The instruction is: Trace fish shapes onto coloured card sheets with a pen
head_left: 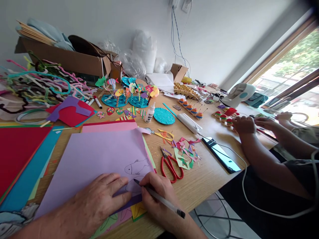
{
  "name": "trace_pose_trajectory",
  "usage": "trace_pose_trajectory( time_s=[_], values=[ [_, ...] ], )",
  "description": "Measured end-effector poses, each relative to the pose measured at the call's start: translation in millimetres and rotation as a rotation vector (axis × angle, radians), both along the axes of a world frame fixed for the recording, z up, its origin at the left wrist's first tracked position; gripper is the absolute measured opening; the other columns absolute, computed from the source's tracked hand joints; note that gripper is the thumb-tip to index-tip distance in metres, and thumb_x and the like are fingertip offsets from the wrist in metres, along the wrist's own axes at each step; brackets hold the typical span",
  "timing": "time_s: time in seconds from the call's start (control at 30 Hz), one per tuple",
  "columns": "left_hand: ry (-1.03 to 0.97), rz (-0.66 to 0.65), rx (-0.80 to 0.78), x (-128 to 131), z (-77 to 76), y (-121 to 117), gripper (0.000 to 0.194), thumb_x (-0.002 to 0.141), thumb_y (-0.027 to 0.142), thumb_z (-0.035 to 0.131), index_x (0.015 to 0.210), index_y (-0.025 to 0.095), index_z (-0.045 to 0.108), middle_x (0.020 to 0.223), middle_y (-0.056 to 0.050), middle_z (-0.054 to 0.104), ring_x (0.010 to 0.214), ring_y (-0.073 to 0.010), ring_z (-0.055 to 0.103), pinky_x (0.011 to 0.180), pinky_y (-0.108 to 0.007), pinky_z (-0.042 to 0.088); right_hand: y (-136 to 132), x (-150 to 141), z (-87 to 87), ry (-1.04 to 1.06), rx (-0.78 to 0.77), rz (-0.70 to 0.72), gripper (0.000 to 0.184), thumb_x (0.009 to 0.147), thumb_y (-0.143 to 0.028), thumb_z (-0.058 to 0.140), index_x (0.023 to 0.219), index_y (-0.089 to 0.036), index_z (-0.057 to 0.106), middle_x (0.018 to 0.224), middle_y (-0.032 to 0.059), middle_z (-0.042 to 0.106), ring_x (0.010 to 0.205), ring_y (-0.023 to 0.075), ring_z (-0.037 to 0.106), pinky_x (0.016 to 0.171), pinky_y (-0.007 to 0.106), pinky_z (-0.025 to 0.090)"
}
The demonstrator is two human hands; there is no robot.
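A sheet of purple paper (94,156) lies on the table in front of me, on top of other coloured sheets. One fish outline (136,166) is drawn in dark line near its right edge, with a second curved outline below it. My right hand (159,199) grips a pen (164,200), its tip at the paper by the second outline. My left hand (104,196) rests flat on the sheet, fingers spread, just left of the pen tip. Red-handled scissors (171,167) lie to the right of the paper, beside coloured paper scraps (185,151).
A white glue bottle (150,113), a blue textured disc (163,116) and small paper fish (119,111) lie beyond the sheet. Pipe cleaners (50,78) heap at left. A phone (220,155) and white cable lie right, near another person's hands (245,125).
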State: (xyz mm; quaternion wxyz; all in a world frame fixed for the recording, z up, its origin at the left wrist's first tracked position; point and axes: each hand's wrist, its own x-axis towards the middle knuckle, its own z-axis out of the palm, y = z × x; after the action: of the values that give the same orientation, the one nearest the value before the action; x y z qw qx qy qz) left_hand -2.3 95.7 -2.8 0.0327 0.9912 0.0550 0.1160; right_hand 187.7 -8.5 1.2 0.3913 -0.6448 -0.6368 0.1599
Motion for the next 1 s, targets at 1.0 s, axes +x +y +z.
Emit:
trace_pose_trajectory(
  time_s=[1.0],
  values=[
    [-0.033, -0.027, 0.015, -2.4, -1.4, 1.2, 0.056, 0.079, -0.005, 0.04, 0.12, 0.028, 0.059, 0.117, -0.003, 0.065, 0.104, -0.0205, 0.06, 0.086, -0.03, 0.052, -6.2, 4.1, 9.7, 0.151, -0.123, 0.06, 0.013, 0.057, -0.012, 0.038, 0.061, -0.022, 0.045, 0.055, -0.0043, 0.049, 0.05, 0.0116, 0.049, 0.049, 0.02, 0.036]
  ],
)
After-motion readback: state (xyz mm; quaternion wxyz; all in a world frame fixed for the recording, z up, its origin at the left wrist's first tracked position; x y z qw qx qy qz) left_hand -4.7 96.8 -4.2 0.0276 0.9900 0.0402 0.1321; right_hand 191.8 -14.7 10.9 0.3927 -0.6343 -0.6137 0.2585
